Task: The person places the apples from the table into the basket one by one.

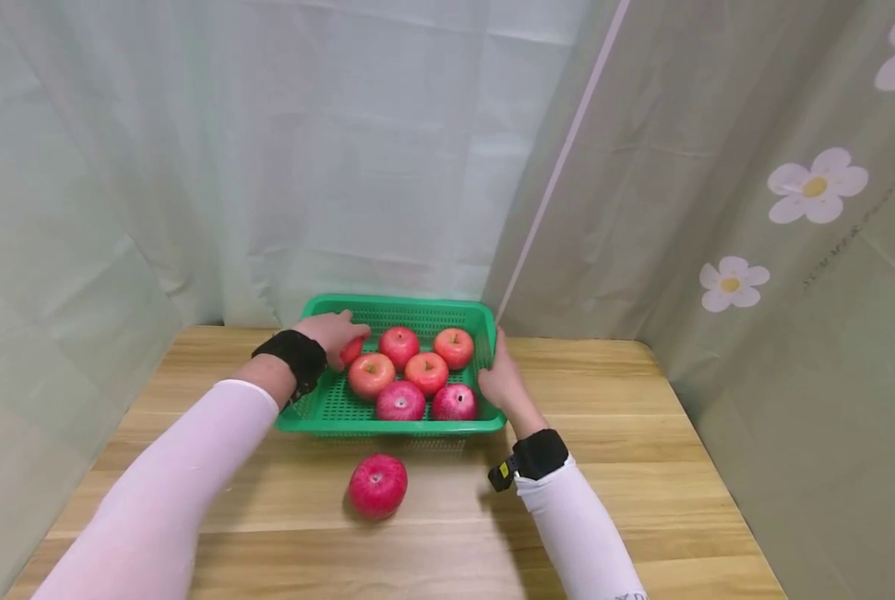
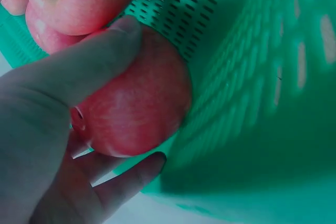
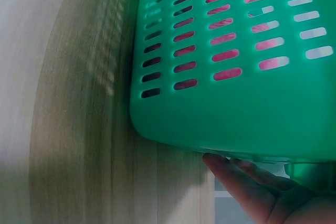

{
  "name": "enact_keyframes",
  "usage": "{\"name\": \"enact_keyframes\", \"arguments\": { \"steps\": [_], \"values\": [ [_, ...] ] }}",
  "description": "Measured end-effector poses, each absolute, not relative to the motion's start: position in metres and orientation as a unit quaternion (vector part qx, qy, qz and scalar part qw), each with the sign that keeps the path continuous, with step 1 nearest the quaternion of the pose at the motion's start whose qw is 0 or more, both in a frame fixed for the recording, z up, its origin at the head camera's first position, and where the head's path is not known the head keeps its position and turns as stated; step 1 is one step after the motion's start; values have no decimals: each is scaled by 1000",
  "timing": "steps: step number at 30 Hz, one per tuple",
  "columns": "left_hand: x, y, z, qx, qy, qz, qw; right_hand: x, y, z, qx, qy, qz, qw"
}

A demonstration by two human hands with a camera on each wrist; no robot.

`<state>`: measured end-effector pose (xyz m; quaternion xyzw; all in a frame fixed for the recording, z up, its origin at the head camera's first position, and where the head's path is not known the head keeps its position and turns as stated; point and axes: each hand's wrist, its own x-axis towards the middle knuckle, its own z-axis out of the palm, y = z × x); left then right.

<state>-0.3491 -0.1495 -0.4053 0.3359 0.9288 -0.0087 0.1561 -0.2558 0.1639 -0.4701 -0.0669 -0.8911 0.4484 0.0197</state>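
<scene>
A green plastic basket (image 1: 410, 427) with slotted walls stands on the wooden table and holds several red apples (image 1: 400, 401). My left hand (image 1: 331, 332) reaches over its left side and grips an apple (image 2: 147, 98). In the left wrist view the thumb lies across the top of that apple, with the fingers around its far side, close to the basket wall. On the right, my right hand (image 1: 503, 379) holds the basket's rim, thumb inside; the right wrist view shows fingers (image 3: 236, 182) against the outer wall. One more apple (image 1: 377, 486) sits on the table in front of the basket.
The wooden table (image 1: 605, 467) ends at a pale curtain (image 1: 387, 167) just behind the basket. Another curtain with white flowers (image 1: 815, 185) hangs along the right side. Both wrists carry black straps (image 1: 541, 454).
</scene>
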Motion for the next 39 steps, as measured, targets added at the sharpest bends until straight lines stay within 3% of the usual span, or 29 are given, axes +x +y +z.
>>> {"name": "enact_keyframes", "arguments": {
  "steps": [11,22,39],
  "values": [
    [-337,-144,-402,304,939,19,161,-255,164,-467,-66,-892,446,24],
    [-351,-148,-428,308,939,26,153,-251,162,-464,-64,-895,441,28],
    [-350,-150,-439,289,945,49,142,-251,163,-466,-72,-896,437,19]
  ]
}}
